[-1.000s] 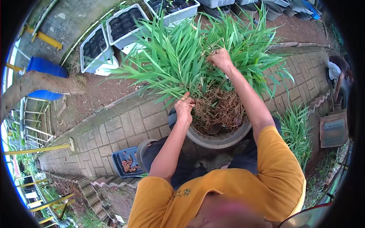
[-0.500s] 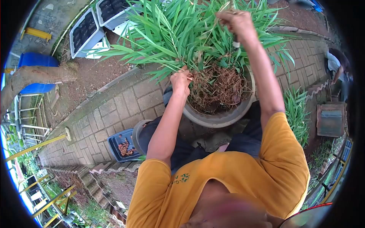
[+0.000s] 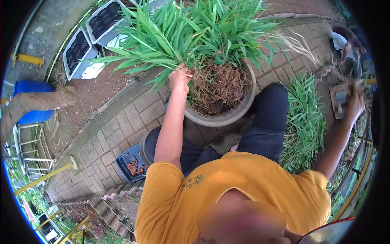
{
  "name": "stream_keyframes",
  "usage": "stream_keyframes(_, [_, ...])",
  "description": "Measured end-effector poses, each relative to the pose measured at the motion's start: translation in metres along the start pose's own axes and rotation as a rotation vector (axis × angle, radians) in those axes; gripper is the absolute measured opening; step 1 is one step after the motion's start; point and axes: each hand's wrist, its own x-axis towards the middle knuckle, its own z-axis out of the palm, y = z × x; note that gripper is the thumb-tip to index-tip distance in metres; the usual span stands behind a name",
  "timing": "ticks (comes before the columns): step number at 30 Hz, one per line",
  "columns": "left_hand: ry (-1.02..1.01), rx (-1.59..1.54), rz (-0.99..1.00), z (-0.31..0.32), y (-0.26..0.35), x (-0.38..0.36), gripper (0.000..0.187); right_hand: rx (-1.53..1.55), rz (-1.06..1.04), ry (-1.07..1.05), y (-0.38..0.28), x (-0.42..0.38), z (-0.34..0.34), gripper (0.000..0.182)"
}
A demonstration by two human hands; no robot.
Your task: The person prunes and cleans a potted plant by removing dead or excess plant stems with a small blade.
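Observation:
My left hand (image 3: 180, 79) is closed around stems at the near left side of a leafy green plant (image 3: 195, 34). The plant grows in a round grey pot (image 3: 219, 121) between my legs. Tangled brown roots and dry stalks (image 3: 227, 83) fill the pot's near side. Far out to the right, away from the pot, is my right hand (image 3: 355, 101), its fingers smeared by motion. Pale dry leaves (image 3: 298, 45) streak blurred above the paving, apart from that hand.
A heap of cut green leaves (image 3: 302, 130) lies right of my knee. A dark tray (image 3: 132, 162) with brown pieces sits at left. Seedling trays (image 3: 77, 55), a blue barrel (image 3: 34, 101) and a trunk (image 3: 40, 97) stand beyond. Another person (image 3: 345, 42) is at far right.
My right hand has swung from above the plant to the far right. Dry leaves now show blurred over the paving. My left hand keeps its hold on the stems as the view shifts.

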Motion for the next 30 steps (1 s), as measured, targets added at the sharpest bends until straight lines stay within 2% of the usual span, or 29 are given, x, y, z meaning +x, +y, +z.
stream_keyframes(2, [-0.067,0.011,0.004,0.004,0.008,-0.016,0.026,-0.062,0.429,-0.168,0.084,-0.039,0.004,0.036])
stream_keyframes(3, [-0.142,0.017,-0.018,0.004,0.018,-0.029,0.026,-0.295,0.341,-0.192,0.16,-0.069,0.023,0.04])
stream_keyframes(4, [-0.219,0.019,-0.032,0.006,0.032,-0.041,0.025,-0.394,0.292,-0.42,0.268,-0.105,0.057,0.045])
stream_keyframes(5, [-0.288,0.124,-0.041,0.008,0.045,-0.054,0.028,-0.785,0.252,-0.468,0.264,-0.142,0.037,0.044])
stream_keyframes(6, [-0.302,0.174,-0.061,0.011,0.06,-0.068,0.022,-0.737,0.274,-0.569,0.237,-0.151,0.013,0.044])
stream_keyframes(8, [-0.312,0.331,-0.001,0.003,0.07,-0.073,0.02,-0.554,0.281,-0.72,0.139,-0.136,-0.019,0.044])
stream_keyframes(9, [-0.315,0.353,0.014,0.0,0.071,-0.077,0.02,-0.43,0.275,-0.78,0.096,-0.12,-0.013,0.045])
stream_keyframes(10, [-0.32,0.374,0.038,0.001,0.074,-0.077,0.02,-0.25,0.121,-0.639,0.054,-0.119,-0.001,0.043])
stream_keyframes(11, [-0.33,0.391,0.079,0.003,0.08,-0.074,0.02,0.125,0.105,-0.513,-0.032,-0.107,-0.014,0.035])
stream_keyframes(12, [-0.36,0.38,0.074,0.006,0.083,-0.072,0.019,0.236,-0.016,-0.469,-0.073,-0.105,0.013,0.03])
stream_keyframes(13, [-0.39,0.362,0.073,0.012,0.085,-0.071,0.019,0.497,0.006,-0.499,-0.148,-0.1,0.007,0.031])
stream_keyframes(14, [-0.42,0.342,0.072,0.019,0.085,-0.069,0.018,0.732,-0.091,-0.601,-0.205,-0.102,0.004,0.028])
stream_keyframes(16, [-0.451,0.27,0.091,0.032,0.082,-0.062,0.017,0.903,-0.228,-1.007,-0.301,-0.092,-0.021,0.027])
stream_keyframes(17, [-0.444,0.24,0.112,0.039,0.08,-0.058,0.017,1.152,-0.329,-0.939,-0.333,-0.109,0.017,0.032])
stream_keyframes(18, [-0.431,0.21,0.127,0.044,0.077,-0.056,0.018,1.183,-0.361,-1.058,-0.364,-0.1,0.007,0.039])
stream_keyframes(19, [-0.437,0.169,0.149,0.048,0.077,-0.056,0.017,1.192,-0.337,-1.108,-0.385,-0.098,0.006,0.044])
stream_keyframes(20, [-0.423,0.147,0.159,0.051,0.073,-0.051,0.017,1.287,-0.37,-0.969,-0.402,-0.104,0.019,0.048])
stream_keyframes(22, [-0.423,0.088,0.216,0.057,0.067,-0.047,0.018,1.272,-0.379,-1.036,-0.421,-0.098,0.025,0.043])
stream_keyframes(25, [-0.45,0.152,0.21,0.06,0.064,-0.043,0.021,1.628,-0.06,-1.171,-0.429,-0.112,0.049,0.027])
stream_keyframes(28, [-0.473,0.25,0.177,0.064,0.063,-0.046,0.024,1.712,0.048,-1.519,-0.421,-0.102,0.056,0.018])
stream_keyframes(30, [-0.506,0.342,0.168,0.064,0.07,-0.046,0.024,1.77,0.151,-1.585,-0.421,-0.098,0.056,0.022])
